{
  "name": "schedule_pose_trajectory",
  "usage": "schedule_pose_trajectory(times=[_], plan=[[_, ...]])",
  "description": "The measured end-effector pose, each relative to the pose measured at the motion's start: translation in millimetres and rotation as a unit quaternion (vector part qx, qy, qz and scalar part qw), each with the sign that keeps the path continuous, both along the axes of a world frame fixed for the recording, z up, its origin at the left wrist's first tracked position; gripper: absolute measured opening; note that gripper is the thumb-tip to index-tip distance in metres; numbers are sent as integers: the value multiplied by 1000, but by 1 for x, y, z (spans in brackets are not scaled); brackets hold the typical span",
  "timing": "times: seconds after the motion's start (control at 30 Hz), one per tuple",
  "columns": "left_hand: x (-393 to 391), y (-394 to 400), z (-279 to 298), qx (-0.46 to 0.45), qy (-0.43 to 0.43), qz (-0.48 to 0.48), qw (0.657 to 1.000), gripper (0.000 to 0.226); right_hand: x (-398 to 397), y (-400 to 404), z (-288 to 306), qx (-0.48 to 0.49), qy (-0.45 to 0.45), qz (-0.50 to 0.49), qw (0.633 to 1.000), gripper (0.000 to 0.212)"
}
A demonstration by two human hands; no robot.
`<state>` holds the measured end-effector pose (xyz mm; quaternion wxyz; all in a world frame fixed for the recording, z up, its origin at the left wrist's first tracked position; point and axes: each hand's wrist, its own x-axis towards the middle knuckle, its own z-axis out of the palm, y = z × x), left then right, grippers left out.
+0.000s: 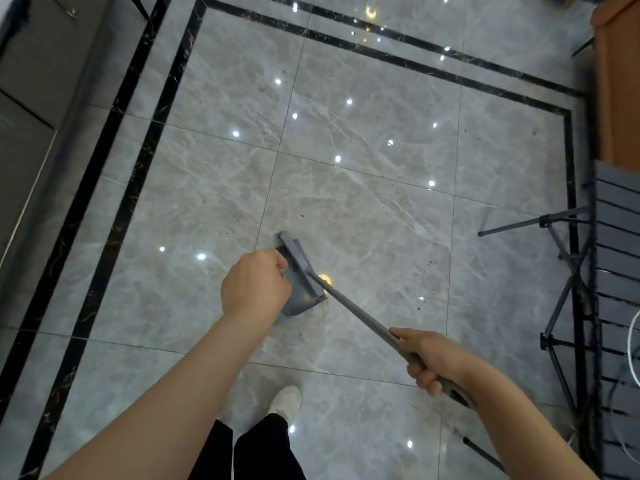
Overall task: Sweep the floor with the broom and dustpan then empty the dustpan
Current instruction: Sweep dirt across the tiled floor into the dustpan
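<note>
A grey plastic dustpan (300, 296) is held low over the glossy grey marble-patterned tiled floor (363, 188) near the middle of the view, tilted, with its slotted edge toward the person. The left hand (255, 285) is closed around the dustpan's handle end, fingers curled over it, so the grip itself is mostly hidden behind the back of the hand. A grey broom head (300, 262) lies across the far edge of the dustpan, touching it, and from it a long grey metal broom handle (360, 317) runs down and to the right. The handle is gripped near its upper end by the right hand (434, 358), with the fingers wrapped round it and the forefinger laid straight along the shaft. Whether any dirt lies in the pan cannot be told; small dark specks (424, 265) are scattered on the tiles to the right of the broom. Black inlaid border strips (114, 174) frame the tiled area. A dark slatted folding worktop on thin metal legs (613, 244) stands at the right edge, with an orange-brown wooden piece of furniture (616, 81) beyond it. A white shoe (285, 401) and black trouser legs (249, 452) are seen below the arms.
</note>
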<state>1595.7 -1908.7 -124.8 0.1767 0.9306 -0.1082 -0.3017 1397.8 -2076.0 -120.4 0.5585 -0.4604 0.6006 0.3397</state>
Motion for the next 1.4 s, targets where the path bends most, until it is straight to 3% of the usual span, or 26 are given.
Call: schedule_pose_trajectory(times=[0.17, 0.33, 0.53, 0.9, 1.2, 1.4], plan=[[-1, 1, 1, 3, 6, -2, 1000, 38, -8, -24, 24, -40, -1, -29, 999, 41], [0, 2, 0, 0, 4, -3, 1000, 35, 9, -10, 3, -85, -5, -10, 996, 46], [-1, 3, 3, 1, -1, -7, 1000, 36, 25, 21, -11, 11, -10, -6, 1000, 45], [0, 2, 7, -11, 9, -11, 1000, 28, -12, 5, 15, 91, -1, -106, 990, 37], [2, 7, 8, -7, 37, -24, 999, 28, 13, 45, 7, -97, -18, -17, 995, 44], [5, 7, 10, -15, 50, -37, 998, 26, 35, 61, -8, -17, -4, -55, 998, 46]])
